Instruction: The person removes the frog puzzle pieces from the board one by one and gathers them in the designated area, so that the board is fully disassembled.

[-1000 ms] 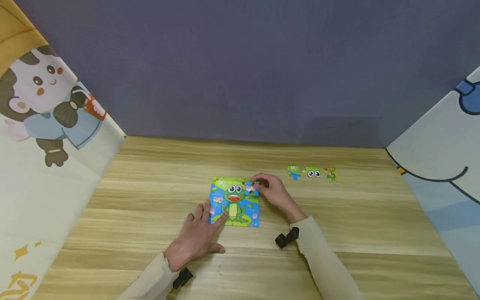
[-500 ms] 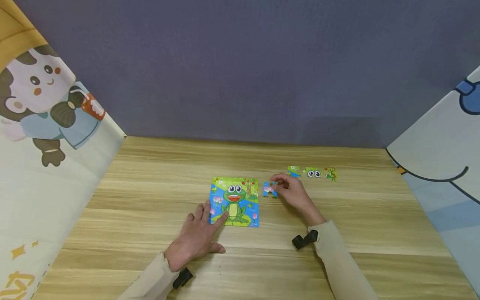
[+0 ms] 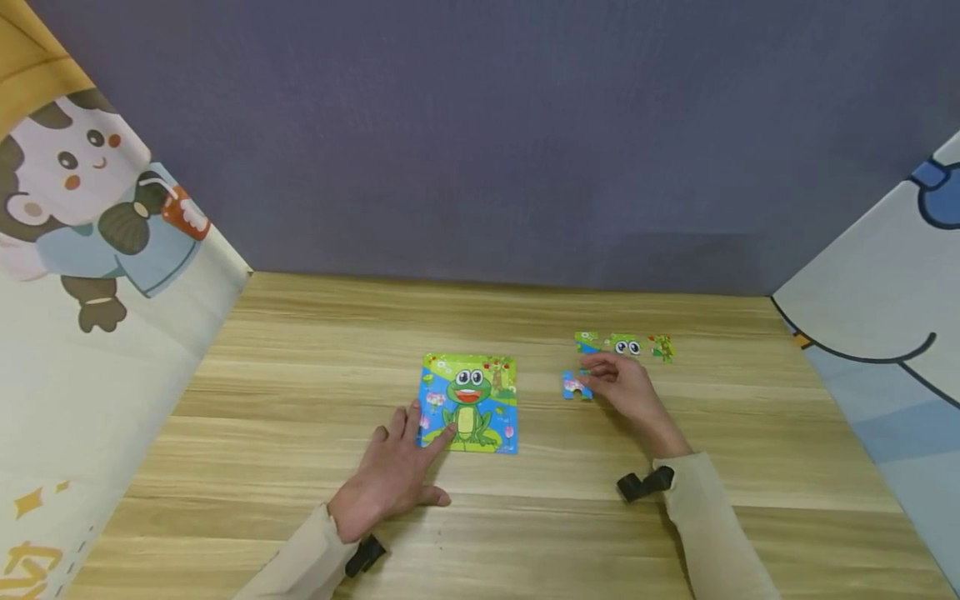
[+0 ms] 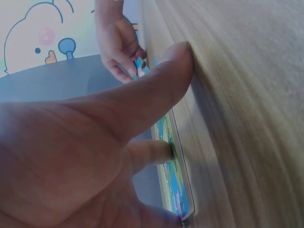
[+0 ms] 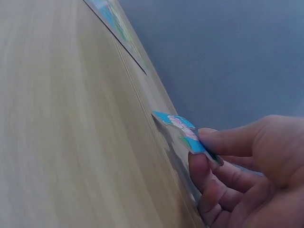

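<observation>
In the head view a frog board [image 3: 470,404] lies flat on the wooden counter [image 3: 337,333]. At about three o'clock from it, the right hand [image 3: 630,392] has its grip pinched on a blue puzzle piece [image 3: 573,386] printed with a pink flower. The right wrist view shows the thumb above and a fingertip below, with the thumb covering some of the piece's near end; the piece tilts over its shadow, and I cannot tell whether any edge touches the counter. That view crops the board to one corner at eleven o'clock.

The left hand [image 3: 393,471] rests at the board's eight o'clock, its grip slack, fingers spread and holding nothing. The index fingertip touches the picture, and the fingers hide part of the board's lower left area. In the left wrist view, the thumb blocks much of the board.

At two o'clock from the board, three loose pieces form a row. The flower piece [image 3: 587,337] disappears at its lower end behind the right hand; the eyes piece [image 3: 627,345] comes next, then the tree piece [image 3: 662,347] at three o'clock, its print too small to read clearly.

The cartoon figure [image 3: 82,167], between nine and ten o'clock, is cut off by the frame, as is the wall drawing [image 3: 862,308] at three.
</observation>
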